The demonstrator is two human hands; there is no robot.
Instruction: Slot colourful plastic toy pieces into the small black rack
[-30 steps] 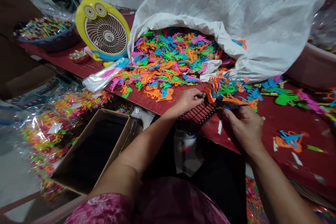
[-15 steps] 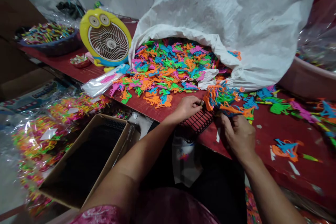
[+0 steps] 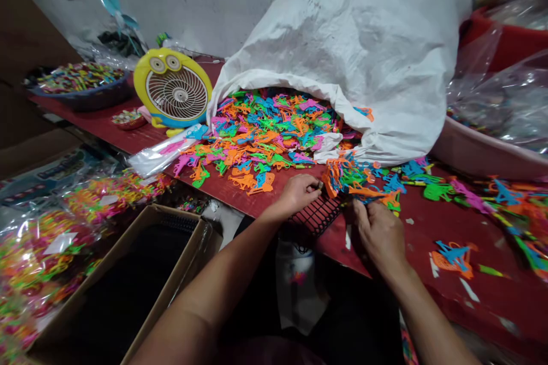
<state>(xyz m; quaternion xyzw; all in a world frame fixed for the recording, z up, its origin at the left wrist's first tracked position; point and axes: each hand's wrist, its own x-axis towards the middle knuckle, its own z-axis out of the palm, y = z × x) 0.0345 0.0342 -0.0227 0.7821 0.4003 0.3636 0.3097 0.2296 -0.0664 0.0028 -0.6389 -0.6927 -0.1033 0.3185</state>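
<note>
The left hand [image 3: 297,195] is closed in a pinch, thumb and fingertips pressed on a small greyish item [image 3: 320,185] too small to make out. The right hand [image 3: 379,234] is curled closed and grips the lower edge of a tangle of neon plastic pieces [image 3: 355,180], orange, green and blue, linked together and hanging just beyond and between the hands. Directly under the tangle and touching it, a black plastic mesh [image 3: 317,217] lies tilted over the edge of the red tabletop [image 3: 509,291] between the hands. Beyond the left hand, a heap of loose plastic pieces [image 3: 269,134] spills from the mouth of a white woven sack [image 3: 342,40], which slumps across the tabletop and reaches almost to the tangle. More pieces lie scattered to the right of the right hand. Further left of the left hand stand a yellow cartoon-faced fan [image 3: 172,88] and a clear plastic sleeve [image 3: 160,154], with a dark basket of pieces [image 3: 81,88] behind them. Below and left of the left arm sits an open cardboard box [image 3: 128,245], beside clear bags of colourful pieces [image 3: 38,265]. Past the right hand, a pink tub [image 3: 483,157] rests against the tabletop's far side.
</note>
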